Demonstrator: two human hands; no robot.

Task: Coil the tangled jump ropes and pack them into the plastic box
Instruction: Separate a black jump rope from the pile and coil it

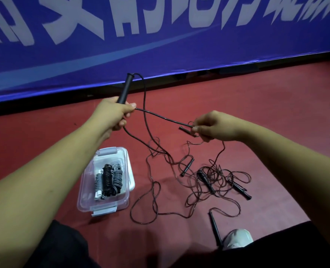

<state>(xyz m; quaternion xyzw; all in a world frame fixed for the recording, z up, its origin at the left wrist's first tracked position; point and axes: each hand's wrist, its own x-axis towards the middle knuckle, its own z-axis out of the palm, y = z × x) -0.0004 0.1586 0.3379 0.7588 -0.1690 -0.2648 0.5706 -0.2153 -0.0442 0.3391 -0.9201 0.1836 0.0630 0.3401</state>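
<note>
1. Lettering in large white characters runs across a blue banner (160, 55) at the back. It is cropped at the top and blurred, so it cannot be read.
2. Left hand (114, 113) grips the lower end of a black handle (125, 88), fingers curled round it. The handle's long axis stands nearly upright, leaning slightly right. Its free end points up toward the banner, above the fist.
3. Held rope (160, 117) leaves the handle's top and loops down. One taut stretch runs from the left thumb rightward and slightly down.
4. Right hand (212, 127) pinches that stretch between thumb and fingertips. A second handle (187, 131), short and black, sits just below the pinch, pointing left. Whether the fingers hold it too cannot be told.
5. Tangled ropes (208, 182) sprawl on the red floor (63, 144) below the right hand, with several loose black handles lying at different angles.
6. Clear plastic box (86, 200) sits open on the floor beneath the left forearm, just left of the tangle. Coiled ropes (108, 178), black and grey, lie lengthwise inside it.
7. Pale shoe (237, 238) shows at the bottom edge, beside one loose handle.
</note>
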